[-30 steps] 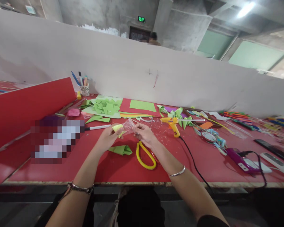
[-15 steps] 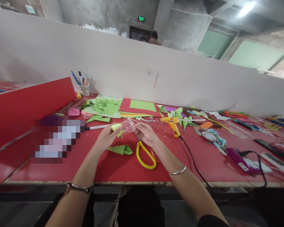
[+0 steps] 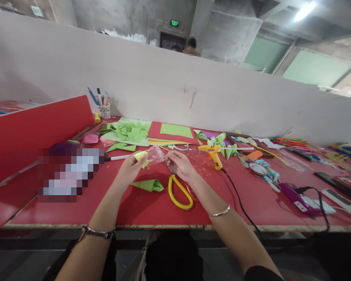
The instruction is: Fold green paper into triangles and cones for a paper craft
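Clear plastic (image 3: 155, 153) lies between left fingers (image 3: 138, 164) and right fingers (image 3: 174, 157).

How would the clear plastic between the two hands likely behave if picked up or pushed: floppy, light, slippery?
The clear plastic is see-through and looks thin, so it is probably very light. Its wrinkles suggest it would crumple rather than hold its shape when pushed. Glossy highlights hint at a smooth surface that might slip if held loosely.

On our bench (image 3: 152, 212), a paper cone (image 3: 148, 185) lies left of the scissors (image 3: 170, 190), a glue gun (image 3: 215, 155) behind them to the right, a paper sheet (image 3: 177, 130) farther back; between our left hand (image 3: 131, 168) and right hand (image 3: 179, 164) is a plastic bag (image 3: 156, 154).
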A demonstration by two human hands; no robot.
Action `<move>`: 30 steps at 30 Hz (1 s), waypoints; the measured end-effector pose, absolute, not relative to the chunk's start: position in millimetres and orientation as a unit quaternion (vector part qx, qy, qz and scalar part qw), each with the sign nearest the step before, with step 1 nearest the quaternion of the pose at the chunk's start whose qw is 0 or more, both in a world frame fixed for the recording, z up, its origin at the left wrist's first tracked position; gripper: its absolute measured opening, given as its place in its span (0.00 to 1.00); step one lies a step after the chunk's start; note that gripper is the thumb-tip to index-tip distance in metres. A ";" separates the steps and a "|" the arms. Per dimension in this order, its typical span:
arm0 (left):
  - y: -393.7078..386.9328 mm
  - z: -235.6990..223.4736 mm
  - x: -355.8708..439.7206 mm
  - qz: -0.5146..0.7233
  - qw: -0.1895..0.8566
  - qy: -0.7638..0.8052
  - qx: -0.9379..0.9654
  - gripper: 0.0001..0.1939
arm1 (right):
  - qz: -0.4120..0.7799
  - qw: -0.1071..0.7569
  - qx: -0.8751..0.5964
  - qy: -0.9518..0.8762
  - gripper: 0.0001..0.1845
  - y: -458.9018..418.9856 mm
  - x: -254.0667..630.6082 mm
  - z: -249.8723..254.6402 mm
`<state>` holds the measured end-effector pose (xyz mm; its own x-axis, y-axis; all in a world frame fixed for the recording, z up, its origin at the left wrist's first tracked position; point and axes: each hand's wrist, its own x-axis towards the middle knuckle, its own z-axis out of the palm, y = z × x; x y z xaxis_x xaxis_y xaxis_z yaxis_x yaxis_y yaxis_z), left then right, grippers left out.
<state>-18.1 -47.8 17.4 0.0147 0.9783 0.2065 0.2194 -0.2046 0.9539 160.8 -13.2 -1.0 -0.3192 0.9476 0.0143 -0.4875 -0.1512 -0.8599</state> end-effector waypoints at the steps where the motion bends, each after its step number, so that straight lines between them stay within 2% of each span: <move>1: -48.2 18.2 -17.7 0.501 0.388 0.504 0.587 0.19 | 0.702 0.513 -0.282 -0.406 0.11 -13.1 161.0 -0.9; 9: -48.7 21.4 -16.6 0.536 0.398 0.519 0.535 0.22 | 0.695 0.530 -0.272 -0.403 0.08 -14.3 160.5 1.7; 15: -47.6 18.5 -18.6 0.539 0.401 0.509 0.538 0.22 | 0.700 0.513 -0.294 -0.401 0.14 -13.4 161.6 1.5; 26: -44.5 13.2 -20.9 0.551 0.404 0.497 0.535 0.22 | 0.677 0.532 -0.298 -0.413 0.09 -15.6 158.6 3.9; 30: -44.8 14.2 -20.4 0.549 0.410 0.494 0.536 0.21 | 0.670 0.530 -0.305 -0.420 0.11 -14.2 160.0 1.1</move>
<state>-20.4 -44.8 14.2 -0.0902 0.9789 0.1835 0.0798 -0.1765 0.9811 160.0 -14.2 1.1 -0.2518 0.9670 0.0375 -0.4553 -0.0841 -0.8864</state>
